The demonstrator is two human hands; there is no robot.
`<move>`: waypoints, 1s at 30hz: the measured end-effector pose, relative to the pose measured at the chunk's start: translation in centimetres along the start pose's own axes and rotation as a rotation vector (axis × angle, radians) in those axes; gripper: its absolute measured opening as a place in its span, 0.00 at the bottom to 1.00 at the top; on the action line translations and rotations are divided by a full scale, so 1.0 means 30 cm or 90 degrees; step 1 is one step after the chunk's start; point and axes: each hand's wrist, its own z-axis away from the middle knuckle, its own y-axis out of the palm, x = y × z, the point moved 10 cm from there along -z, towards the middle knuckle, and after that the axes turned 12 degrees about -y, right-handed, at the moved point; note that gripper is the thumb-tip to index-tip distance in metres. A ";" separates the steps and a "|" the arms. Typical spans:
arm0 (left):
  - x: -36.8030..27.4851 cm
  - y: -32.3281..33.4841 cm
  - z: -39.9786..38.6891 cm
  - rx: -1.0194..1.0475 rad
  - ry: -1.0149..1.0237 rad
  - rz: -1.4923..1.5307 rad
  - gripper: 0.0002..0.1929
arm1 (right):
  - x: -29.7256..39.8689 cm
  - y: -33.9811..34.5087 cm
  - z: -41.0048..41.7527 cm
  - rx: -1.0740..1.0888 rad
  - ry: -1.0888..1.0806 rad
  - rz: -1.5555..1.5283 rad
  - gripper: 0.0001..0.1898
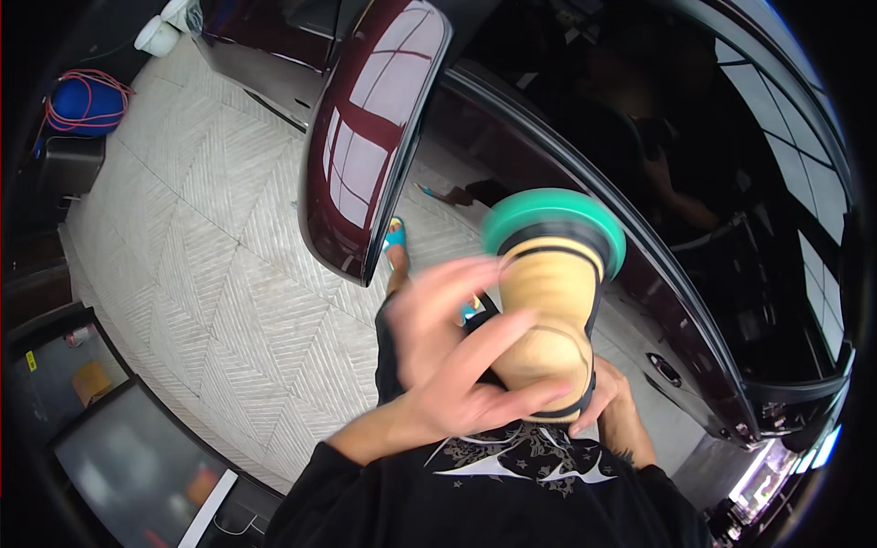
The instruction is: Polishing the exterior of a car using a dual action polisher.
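Observation:
A car polisher (551, 288) with a tan housing and black trim is held up in front of my body, beside the car door. Its round green pad (548, 205) is blurred and faces away from me, towards the car side. My right hand (606, 390) grips the polisher's rear end, its fingers partly hidden behind the housing. My left hand (455, 356) is blurred, with fingers spread over the left side of the housing. Whether those fingers touch it is unclear. Between pad and door window (616, 137), contact cannot be made out.
The dark red side mirror (370, 137) juts out left of the polisher. A door handle (663, 368) sits at right. On the patterned tile floor (226, 274) are my sandalled feet (395, 236), a blue container with red hose (89, 103) and white buckets (157, 35). Dark-framed panels (130, 445) stand lower left.

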 end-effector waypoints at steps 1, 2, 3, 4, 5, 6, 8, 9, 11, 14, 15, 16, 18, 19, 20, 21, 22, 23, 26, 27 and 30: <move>-0.017 -0.113 0.057 -0.228 0.070 -0.191 0.48 | -0.030 -0.001 0.042 0.084 -0.313 -0.068 0.50; 0.052 -0.192 0.042 -0.289 -0.045 -0.279 0.54 | -0.045 0.001 0.023 0.089 -0.197 -0.017 0.51; 0.171 -0.225 0.033 -0.286 -0.155 -0.289 0.55 | -0.051 0.008 0.017 0.090 -0.083 0.034 0.52; 0.281 -0.251 0.039 -0.284 -0.264 -0.302 0.56 | -0.031 0.036 0.011 0.095 -0.099 0.026 0.52; 0.314 -0.250 0.037 -0.282 -0.254 -0.309 0.56 | -0.035 0.016 0.002 0.026 -0.072 -0.006 0.51; 0.375 -0.236 0.021 -0.237 -0.290 -0.142 0.55 | -0.046 -0.012 -0.007 -0.042 -0.047 -0.036 0.51; 0.416 -0.230 -0.001 -0.182 -0.314 0.018 0.55 | -0.057 -0.027 -0.026 -0.039 -0.063 -0.047 0.50; 0.418 -0.224 -0.004 -0.163 -0.323 0.030 0.53 | -0.076 -0.038 -0.025 -0.039 -0.062 -0.055 0.49; 0.424 -0.215 -0.013 -0.138 -0.328 0.041 0.51 | -0.127 -0.035 -0.021 -0.059 -0.055 -0.129 0.48; 0.435 -0.239 -0.005 -0.142 -0.307 0.032 0.53 | -0.150 -0.039 -0.027 -0.080 -0.004 -0.127 0.46; 0.448 -0.253 -0.007 -0.136 -0.305 0.029 0.53 | -0.142 -0.039 -0.026 -0.083 -0.009 -0.131 0.46; 0.465 -0.290 -0.016 -0.143 -0.299 0.010 0.53 | -0.136 -0.036 -0.034 -0.075 -0.014 -0.121 0.46; 0.496 -0.357 -0.052 -0.148 -0.345 0.065 0.54 | -0.123 -0.035 -0.046 -0.076 -0.025 -0.118 0.47; 0.510 -0.381 -0.082 -0.116 -0.352 0.084 0.54 | -0.109 -0.031 -0.060 -0.058 -0.023 -0.098 0.48; 0.525 -0.413 -0.107 -0.094 -0.337 0.077 0.54 | -0.098 -0.028 -0.074 -0.041 -0.020 -0.079 0.49; 0.554 -0.448 -0.121 -0.071 -0.322 0.072 0.55 | -0.092 -0.029 -0.088 -0.049 -0.026 -0.085 0.49; 0.582 -0.486 -0.139 -0.049 -0.319 0.017 0.55 | -0.094 -0.029 -0.103 -0.038 -0.022 -0.070 0.50; 0.609 -0.524 -0.153 -0.050 -0.317 -0.005 0.56 | -0.098 -0.029 -0.119 -0.027 -0.018 -0.054 0.51; 0.713 -0.599 -0.197 0.015 -0.304 -0.033 0.59 | -0.095 -0.040 -0.144 -0.026 -0.019 -0.046 0.50; 0.727 -0.618 -0.224 0.017 -0.305 -0.034 0.59 | -0.095 -0.041 -0.153 -0.018 -0.018 -0.019 0.50; 0.767 -0.634 -0.288 0.073 -0.328 -0.052 0.61 | -0.083 -0.045 -0.177 -0.030 -0.028 -0.019 0.50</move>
